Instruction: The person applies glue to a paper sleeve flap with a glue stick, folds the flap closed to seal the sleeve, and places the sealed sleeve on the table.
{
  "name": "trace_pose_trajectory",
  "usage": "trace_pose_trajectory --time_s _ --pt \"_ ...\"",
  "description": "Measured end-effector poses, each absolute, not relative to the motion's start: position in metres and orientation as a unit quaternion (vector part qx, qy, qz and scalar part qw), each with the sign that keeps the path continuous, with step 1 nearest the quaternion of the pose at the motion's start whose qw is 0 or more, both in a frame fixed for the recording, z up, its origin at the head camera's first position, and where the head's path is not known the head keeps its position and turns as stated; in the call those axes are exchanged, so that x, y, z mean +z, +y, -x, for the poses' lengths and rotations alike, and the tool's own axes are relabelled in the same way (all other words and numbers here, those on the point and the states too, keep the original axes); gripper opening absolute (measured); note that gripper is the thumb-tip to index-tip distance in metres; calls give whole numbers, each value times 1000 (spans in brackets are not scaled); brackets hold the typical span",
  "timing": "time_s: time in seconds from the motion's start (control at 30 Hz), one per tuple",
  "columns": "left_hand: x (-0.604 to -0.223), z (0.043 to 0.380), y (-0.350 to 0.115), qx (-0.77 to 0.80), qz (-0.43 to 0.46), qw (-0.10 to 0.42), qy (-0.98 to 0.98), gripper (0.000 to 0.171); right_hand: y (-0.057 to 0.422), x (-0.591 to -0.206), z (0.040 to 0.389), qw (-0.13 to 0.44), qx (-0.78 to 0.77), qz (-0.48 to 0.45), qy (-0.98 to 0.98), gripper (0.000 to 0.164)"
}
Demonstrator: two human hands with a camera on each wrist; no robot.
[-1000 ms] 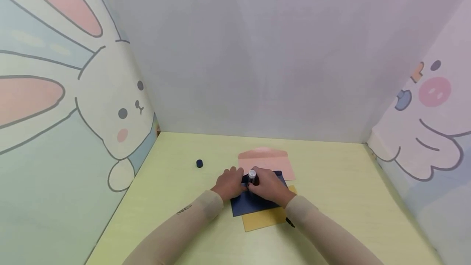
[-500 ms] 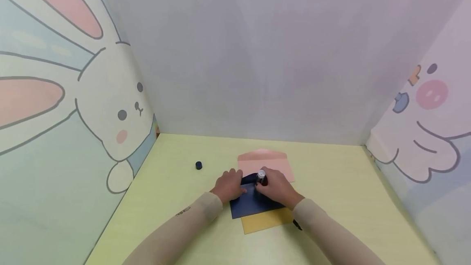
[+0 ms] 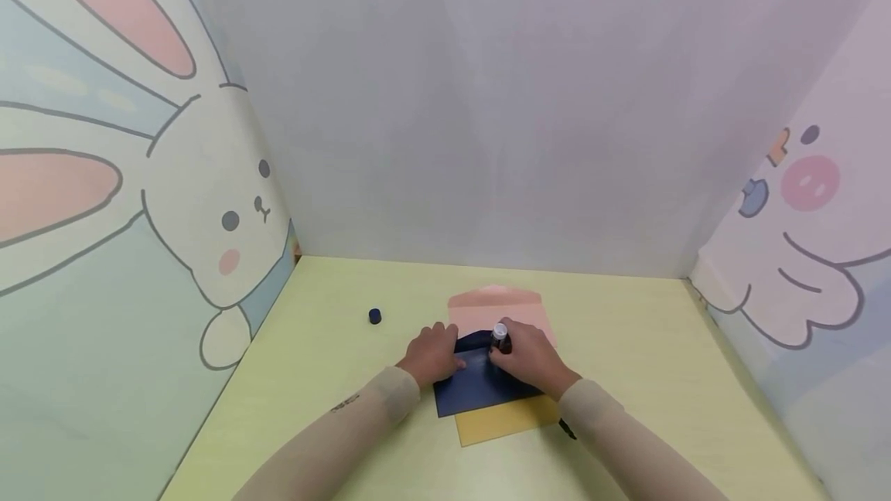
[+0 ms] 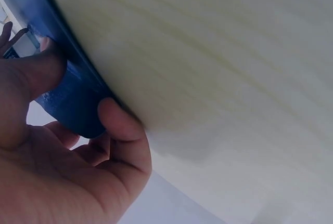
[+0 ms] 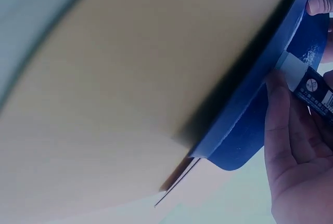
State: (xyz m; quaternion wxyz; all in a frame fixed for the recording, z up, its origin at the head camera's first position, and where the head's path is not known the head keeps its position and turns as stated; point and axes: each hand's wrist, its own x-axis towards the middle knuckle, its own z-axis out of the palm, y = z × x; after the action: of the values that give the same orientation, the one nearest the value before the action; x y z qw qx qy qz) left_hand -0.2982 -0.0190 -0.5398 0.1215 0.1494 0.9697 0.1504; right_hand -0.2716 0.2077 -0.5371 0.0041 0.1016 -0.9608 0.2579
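Observation:
A dark blue envelope (image 3: 480, 391) lies in front of me, its flap (image 3: 473, 342) along the far side. My left hand (image 3: 431, 354) pinches the flap's left end; the left wrist view shows fingers curled around the blue paper (image 4: 78, 99). Upright in my right hand (image 3: 534, 356) is a glue stick (image 3: 499, 332), white at its upper end. Seen from the right wrist, the glue stick's lower end (image 5: 292, 69) meets the blue flap (image 5: 242, 141), where whitish smears show near the fold. The glue tip itself is hidden.
A yellow envelope (image 3: 497, 422) sticks out from under the blue one on the near side. Beyond lies a pink envelope (image 3: 494, 301) with its flap raised. A small dark cap (image 3: 374, 316) stands left on the table. A black object (image 3: 567, 429) shows beside my right sleeve.
My right hand has slid the glue stick rightward along the flap, away from my left hand. The left hand stays at the flap's left end.

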Motion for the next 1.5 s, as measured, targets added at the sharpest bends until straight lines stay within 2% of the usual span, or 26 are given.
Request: trace_pose_trajectory --time_s 0.47,0.57,0.77,0.93,1.3,1.5 --pt "-541 298 -19 155 -147 123 969 47 222 -532 264 30 317 -74 -945 24" --pt "-540 297 -19 163 -146 127 967 46 234 -528 256 21 361 -58 -930 22" --pt "-539 296 -19 169 -147 131 966 43 269 -516 231 -10 482 -5 -876 31" --pt "-539 297 -19 167 -149 128 966 43 300 -513 212 -25 547 20 -837 31" --pt "-539 301 -20 161 -152 133 966 44 325 -518 190 -29 532 18 -846 32" --pt "-526 302 -16 142 -153 112 971 40 326 -520 190 -26 522 34 -852 33"
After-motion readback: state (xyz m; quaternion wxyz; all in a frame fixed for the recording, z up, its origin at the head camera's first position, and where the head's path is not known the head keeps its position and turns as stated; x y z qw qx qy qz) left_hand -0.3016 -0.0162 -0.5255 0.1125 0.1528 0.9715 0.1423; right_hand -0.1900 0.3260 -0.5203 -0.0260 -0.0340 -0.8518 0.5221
